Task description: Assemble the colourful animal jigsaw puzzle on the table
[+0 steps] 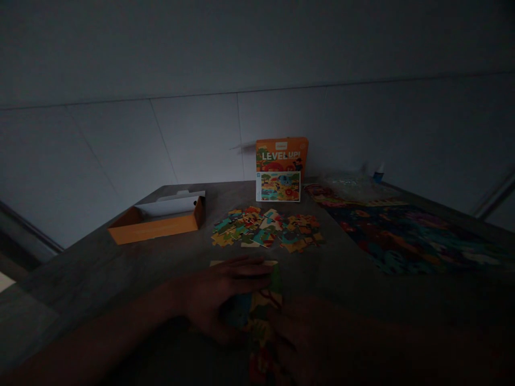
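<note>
My left hand [219, 300] lies on a partly joined block of colourful puzzle pieces [263, 305] near the table's front edge, fingers stretched flat over its top. My right hand [317, 335] rests on the lower right of the same block in deep shadow; its fingers are too dark to read. Beyond them a loose heap of puzzle pieces [267, 228] is spread on the grey table [120, 268].
An orange puzzle box lid [281, 169] reading "LEVEL UP!" stands against the wall. The open orange box tray [159, 220] sits at the left. A finished colourful puzzle [406, 236] and a clear plastic bag [350, 185] lie at the right.
</note>
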The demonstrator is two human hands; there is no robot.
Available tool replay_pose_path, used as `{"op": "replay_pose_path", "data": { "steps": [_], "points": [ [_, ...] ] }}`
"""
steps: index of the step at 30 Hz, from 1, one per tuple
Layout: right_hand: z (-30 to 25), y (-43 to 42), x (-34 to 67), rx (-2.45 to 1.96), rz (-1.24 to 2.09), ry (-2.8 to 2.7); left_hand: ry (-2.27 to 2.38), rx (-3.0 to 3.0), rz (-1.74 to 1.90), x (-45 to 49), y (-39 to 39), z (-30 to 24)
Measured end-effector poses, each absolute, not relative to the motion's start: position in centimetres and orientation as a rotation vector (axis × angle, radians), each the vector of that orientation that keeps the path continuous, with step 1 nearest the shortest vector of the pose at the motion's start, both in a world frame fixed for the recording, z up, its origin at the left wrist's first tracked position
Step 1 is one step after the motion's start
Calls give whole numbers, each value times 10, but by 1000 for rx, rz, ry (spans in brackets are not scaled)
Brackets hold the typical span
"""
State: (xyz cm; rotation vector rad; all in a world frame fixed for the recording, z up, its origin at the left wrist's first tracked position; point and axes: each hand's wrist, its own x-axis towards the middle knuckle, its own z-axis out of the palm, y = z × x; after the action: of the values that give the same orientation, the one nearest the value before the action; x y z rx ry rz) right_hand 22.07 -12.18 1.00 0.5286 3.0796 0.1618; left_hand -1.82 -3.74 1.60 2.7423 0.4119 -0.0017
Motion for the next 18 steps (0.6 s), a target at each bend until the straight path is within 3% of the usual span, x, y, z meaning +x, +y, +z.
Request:
{"op": "replay_pose_path", "data": {
  "steps": [5,9,18],
  "points": [
    [-10,-132,215,750,250,3149,407,2773,10,-19,-36,14],
    [-23,-136,216,630,345,3223,404,2789,21,-19,-36,14],
    [-39,-139,215,816,339,3314,434,2785,-10,-18,-33,13]
  ]
}}
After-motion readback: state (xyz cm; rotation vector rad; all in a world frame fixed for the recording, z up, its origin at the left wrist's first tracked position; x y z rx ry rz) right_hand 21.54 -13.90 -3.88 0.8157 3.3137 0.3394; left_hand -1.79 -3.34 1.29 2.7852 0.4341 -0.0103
